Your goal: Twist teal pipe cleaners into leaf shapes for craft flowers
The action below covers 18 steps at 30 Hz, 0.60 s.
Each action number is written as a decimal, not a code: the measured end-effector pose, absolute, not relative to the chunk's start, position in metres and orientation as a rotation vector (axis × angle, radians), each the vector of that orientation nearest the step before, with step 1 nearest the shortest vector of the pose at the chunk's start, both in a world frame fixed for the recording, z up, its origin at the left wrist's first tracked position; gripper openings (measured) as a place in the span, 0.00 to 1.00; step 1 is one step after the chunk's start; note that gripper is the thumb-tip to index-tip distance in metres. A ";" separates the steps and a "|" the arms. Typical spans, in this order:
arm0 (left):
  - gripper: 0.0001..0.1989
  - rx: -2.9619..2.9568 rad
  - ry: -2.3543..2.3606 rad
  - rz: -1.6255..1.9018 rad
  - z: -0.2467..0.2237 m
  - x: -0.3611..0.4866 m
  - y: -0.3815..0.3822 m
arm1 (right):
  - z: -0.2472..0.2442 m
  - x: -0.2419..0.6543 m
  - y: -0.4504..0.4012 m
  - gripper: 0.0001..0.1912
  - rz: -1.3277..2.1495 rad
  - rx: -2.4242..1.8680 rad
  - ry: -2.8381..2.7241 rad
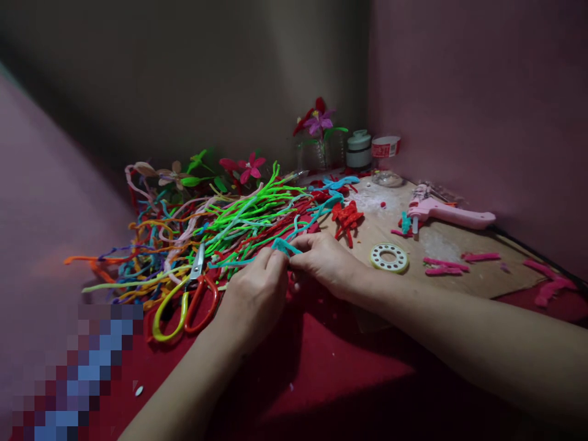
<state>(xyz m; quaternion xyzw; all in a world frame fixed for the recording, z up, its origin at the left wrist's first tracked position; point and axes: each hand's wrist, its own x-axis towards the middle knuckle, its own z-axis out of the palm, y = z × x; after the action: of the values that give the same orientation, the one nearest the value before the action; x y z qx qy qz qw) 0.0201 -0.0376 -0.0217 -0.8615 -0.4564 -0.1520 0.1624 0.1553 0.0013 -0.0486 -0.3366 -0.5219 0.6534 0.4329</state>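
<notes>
At mid-frame, the left hand (pixel 260 288) and right hand (pixel 326 263), fingers closed, pinch a fuzzy, bent turquoise pipe cleaner (pixel 285 247) between them. Its fold rises above the fingertips; smooth metal-bladed scissors (pixel 186 303) lie lower left.

The single view is taken from a camera worn on the head, faced forward and down over the red-covered counter (pixel 331 373). Both hands, left (pixel 264 282) and right (pixel 324 263), are shown from behind at close range, with the walls (pixel 478 92) caught beyond.
</notes>
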 end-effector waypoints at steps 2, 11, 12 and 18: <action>0.06 -2.539 -1.296 -0.402 -0.021 0.020 -0.039 | -0.049 0.156 0.003 0.03 1.665 -0.846 -1.296; 0.12 -2.716 -1.890 -1.389 -0.007 0.002 -0.025 | -0.037 0.160 0.003 0.05 1.781 -0.791 -1.018; 0.14 -2.716 -2.027 -1.489 -0.007 0.003 -0.023 | -0.036 0.160 0.003 0.05 1.786 -0.781 -1.016; 0.10 -2.795 -2.501 -1.772 -0.013 0.014 -0.022 | -0.039 0.160 0.004 0.07 1.793 -0.738 -1.054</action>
<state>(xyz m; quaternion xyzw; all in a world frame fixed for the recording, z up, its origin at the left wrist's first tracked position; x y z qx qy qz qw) 0.0137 -0.0225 -0.0130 -0.5903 -0.5281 -0.3743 -0.4823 0.1603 0.0040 -0.0391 -0.2984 -0.4264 0.7252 0.4508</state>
